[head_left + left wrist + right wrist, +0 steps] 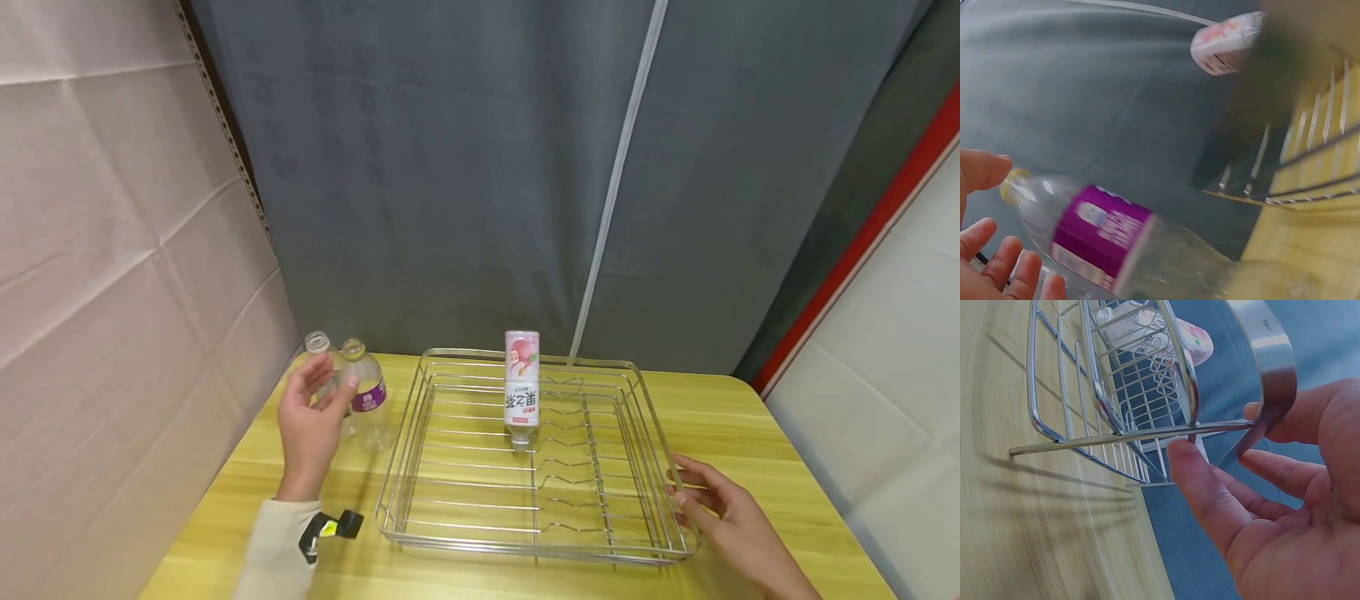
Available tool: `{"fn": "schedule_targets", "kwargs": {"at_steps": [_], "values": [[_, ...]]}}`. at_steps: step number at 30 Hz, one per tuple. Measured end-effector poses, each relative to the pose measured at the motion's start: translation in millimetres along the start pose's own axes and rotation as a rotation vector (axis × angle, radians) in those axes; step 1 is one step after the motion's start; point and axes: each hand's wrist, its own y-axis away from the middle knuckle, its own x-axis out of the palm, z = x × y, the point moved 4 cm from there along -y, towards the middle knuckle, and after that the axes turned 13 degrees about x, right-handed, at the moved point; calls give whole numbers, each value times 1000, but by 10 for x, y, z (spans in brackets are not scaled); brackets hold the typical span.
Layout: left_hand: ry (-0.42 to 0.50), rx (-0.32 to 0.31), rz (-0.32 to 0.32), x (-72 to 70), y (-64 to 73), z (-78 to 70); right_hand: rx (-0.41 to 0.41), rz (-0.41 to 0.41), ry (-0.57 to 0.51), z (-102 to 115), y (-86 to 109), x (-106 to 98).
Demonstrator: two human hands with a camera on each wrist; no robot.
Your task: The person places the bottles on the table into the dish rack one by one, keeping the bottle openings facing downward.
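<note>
My left hand [313,421] is raised on the left with its fingers loosely spread, holding nothing. Just beyond it stand two clear, capless plastic bottles; the nearer bottle [370,396] bears a purple label and the other bottle [318,342] is partly covered by my hand. In the left wrist view, the fingertips [991,169] come close to the neck of the purple-labelled bottle [1100,231]. On the right, my right hand [723,512] grips the side of a metal wire rack [525,550], with thumb and fingers about its rim. A pink-and-white labelled bottle [522,379] stands upside down in the rack.
The rack sits on a yellow wood-grain table [750,425]. A dark grey curtain [450,183] hangs behind the table. Pale fabric walls [135,292] rise on both sides, with a red strip [862,258] along the right one.
</note>
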Motion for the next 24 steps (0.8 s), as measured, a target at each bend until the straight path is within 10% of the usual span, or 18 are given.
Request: {"fn": "schedule_targets", "kwargs": {"at_steps": [24], "values": [[-136,-78,-11,187,289,498,25,-2,2,0,-7,2]]}}
